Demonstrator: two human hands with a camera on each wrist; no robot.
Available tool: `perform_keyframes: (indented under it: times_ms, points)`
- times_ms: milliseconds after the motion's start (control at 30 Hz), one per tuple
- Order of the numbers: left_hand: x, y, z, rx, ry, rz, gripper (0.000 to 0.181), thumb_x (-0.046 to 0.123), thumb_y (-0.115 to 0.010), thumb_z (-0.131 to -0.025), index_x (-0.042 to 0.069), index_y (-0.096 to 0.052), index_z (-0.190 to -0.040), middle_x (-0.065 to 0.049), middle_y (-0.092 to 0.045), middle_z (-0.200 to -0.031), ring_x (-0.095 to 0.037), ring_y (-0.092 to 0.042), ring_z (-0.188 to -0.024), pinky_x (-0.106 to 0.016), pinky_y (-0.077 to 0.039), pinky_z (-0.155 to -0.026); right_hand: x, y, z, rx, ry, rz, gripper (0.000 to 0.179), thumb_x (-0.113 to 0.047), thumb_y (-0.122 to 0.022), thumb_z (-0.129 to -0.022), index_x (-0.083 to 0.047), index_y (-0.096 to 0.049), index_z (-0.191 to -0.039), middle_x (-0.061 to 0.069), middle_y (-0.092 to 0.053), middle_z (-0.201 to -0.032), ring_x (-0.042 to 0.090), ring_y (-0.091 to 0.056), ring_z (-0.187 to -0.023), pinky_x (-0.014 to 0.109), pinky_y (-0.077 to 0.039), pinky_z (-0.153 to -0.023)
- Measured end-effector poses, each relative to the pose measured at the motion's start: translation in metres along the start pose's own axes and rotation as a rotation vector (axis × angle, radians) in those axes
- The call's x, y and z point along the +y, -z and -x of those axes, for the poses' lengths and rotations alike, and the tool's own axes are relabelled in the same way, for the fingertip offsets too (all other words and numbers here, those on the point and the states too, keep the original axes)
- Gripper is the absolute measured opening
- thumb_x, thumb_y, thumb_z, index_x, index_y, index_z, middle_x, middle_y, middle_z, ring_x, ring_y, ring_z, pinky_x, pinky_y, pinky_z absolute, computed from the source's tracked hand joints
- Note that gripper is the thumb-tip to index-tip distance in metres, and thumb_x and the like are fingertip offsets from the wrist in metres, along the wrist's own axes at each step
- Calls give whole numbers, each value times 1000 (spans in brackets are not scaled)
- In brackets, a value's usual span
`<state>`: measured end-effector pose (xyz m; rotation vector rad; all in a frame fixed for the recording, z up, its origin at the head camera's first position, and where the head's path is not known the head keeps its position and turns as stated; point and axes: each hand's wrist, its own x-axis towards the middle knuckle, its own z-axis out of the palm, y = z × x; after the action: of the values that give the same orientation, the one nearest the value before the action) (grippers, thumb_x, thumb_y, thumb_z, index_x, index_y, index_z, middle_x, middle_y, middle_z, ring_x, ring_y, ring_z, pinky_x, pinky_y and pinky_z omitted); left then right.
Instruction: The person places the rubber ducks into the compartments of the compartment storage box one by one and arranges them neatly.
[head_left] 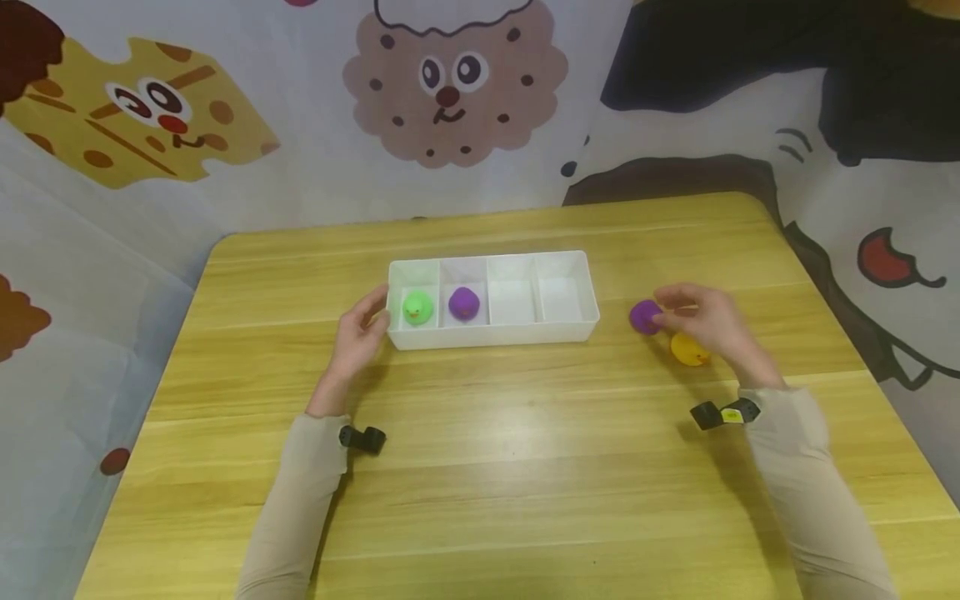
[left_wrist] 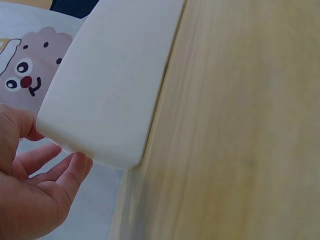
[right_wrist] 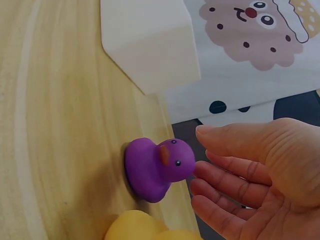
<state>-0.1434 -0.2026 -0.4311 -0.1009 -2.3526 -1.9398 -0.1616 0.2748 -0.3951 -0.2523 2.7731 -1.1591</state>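
A white four-compartment box (head_left: 491, 335) stands on the table, with my left hand (head_left: 362, 333) at its left end. In the left wrist view, the thumb and fingers of that hand rest against the end of the box (left_wrist: 107, 85). A green rubber duck (head_left: 417, 307) sits in the leftmost compartment and a purple duck (head_left: 464, 304) in the one beside it. To the right of the box my right hand (head_left: 701, 317) reaches over another purple rubber duck (right_wrist: 150, 167), fingers extended and thumb spread, fingertips right at its head. A yellow duck (head_left: 688, 350) sits partly under this hand.
The wooden table (head_left: 510, 467) reaches back to a cartoon-printed cloth (head_left: 315, 192). Both wrists carry small black cameras over beige sleeves. The two right compartments (head_left: 562, 298) of the box hold nothing.
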Motion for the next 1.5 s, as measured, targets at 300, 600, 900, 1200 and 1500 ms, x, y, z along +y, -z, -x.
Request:
perform_keyframes:
  times_ms: [300,600,900,1200,1500]
  points:
    - [26,-3,7,-10,24,-25,44,-12,-42,-91,-17,-36,-134,-32,-38,-138,-39,-38,-128,-44,-34,-108,6,-5,-3,-10,-17,1,38,-14,-68,-86,6,-58,-117,29,-59,-112,45,-59,-100,28,-56,-77]
    - [24,-3,6,-17,9,-9,44,-12,-42,-91,-17,-35,-134,-33,-37,-138,-42,-37,-128,-44,-32,-109,8,-8,-7,-32,-12,-5,35,-8,-67,-85,8,-59,-115,31,-59,-110,46,-60,-97,19,-55,-67]
    - [24,-3,6,-21,5,-22,44,-12,-42,-91,-17,-35,-134,-33,-37,-139,-42,-37,-128,-43,-32,-109,5,-9,-10,-63,-34,38,35,-5,-66,-85,9,-58,-117,33,-58,-111,47,-60,-97,25,-57,-68]
    - [23,-3,6,-12,6,-19,44,-13,-42,-90,-18,-35,-133,-33,-38,-138,-41,-38,-128,-44,-32,-109,4,-10,-10,-60,-47,36,34,-5,-66,-86,9,-58,-116,32,-59,-110,46,-60,-98,25,-57,-68]
    - [24,-3,6,-15,25,-15,44,-11,-42,-91,-16,-35,-135,-31,-37,-140,-39,-37,-129,-42,-31,-110,6,-8,-12,-57,-49,32,35,-7,-65,-86,8,-58,-117,31,-59,-110,45,-60,-98,27,-57,-70]
